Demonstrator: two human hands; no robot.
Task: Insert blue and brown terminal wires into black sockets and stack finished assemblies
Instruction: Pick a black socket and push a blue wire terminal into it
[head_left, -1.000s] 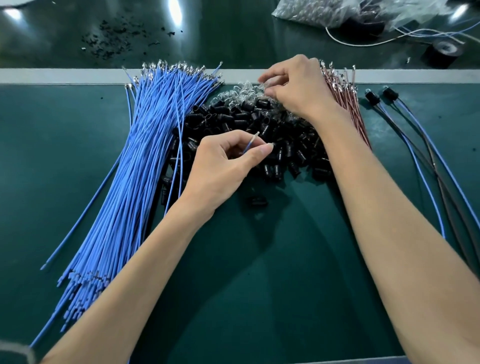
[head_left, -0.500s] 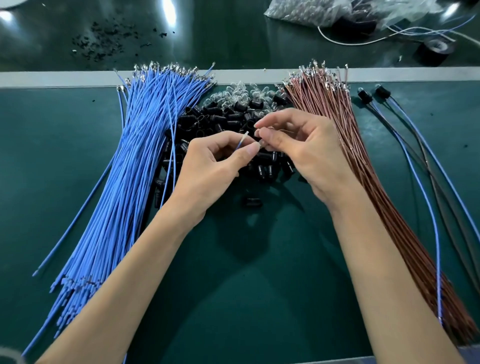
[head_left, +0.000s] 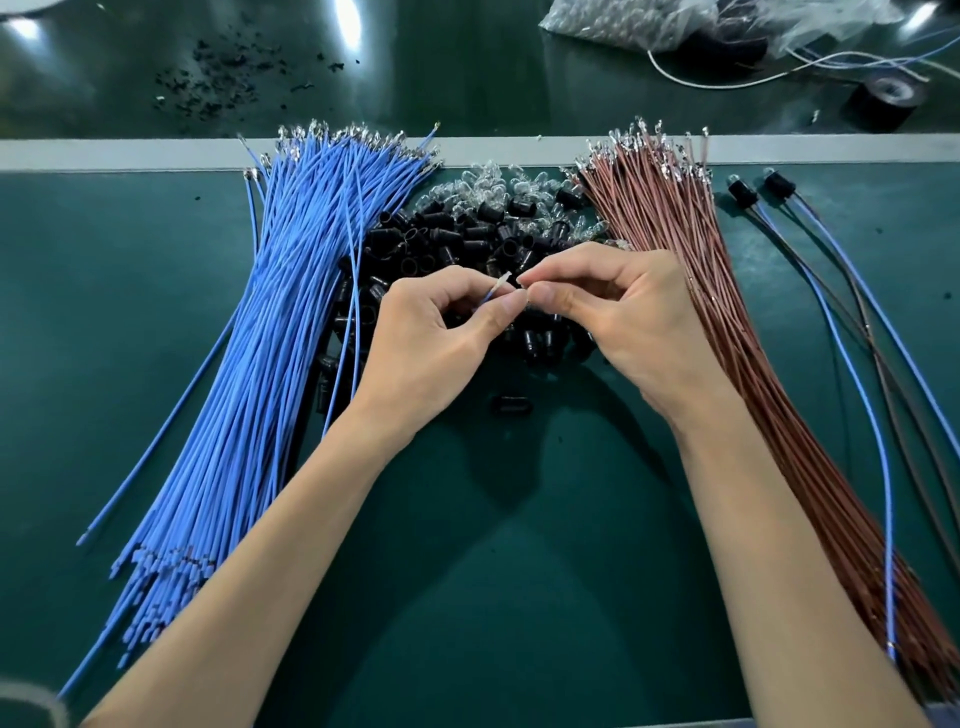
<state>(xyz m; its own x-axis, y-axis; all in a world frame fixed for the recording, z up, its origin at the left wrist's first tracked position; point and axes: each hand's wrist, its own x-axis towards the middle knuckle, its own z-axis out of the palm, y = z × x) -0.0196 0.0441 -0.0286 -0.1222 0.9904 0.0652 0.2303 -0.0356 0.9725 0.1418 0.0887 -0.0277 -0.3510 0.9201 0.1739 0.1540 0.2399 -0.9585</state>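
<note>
Nearest you on the mat (head_left: 493, 597) lies one stray socket (head_left: 511, 404). Just beyond it your left hand (head_left: 431, 338) pinches a blue wire (head_left: 491, 297) between thumb and forefinger, its metal tip poking up toward your right hand (head_left: 623, 317), whose thumb and forefinger press together right at that tip; gripping what, I cannot tell. Behind both hands sits the socket pile (head_left: 441, 244), blue bundle (head_left: 249, 364) on its left, brown bundle (head_left: 727, 338) on its right, clear bulbs (head_left: 488, 174) at its far edge, and two finished assemblies (head_left: 748, 195) lie far right.
</note>
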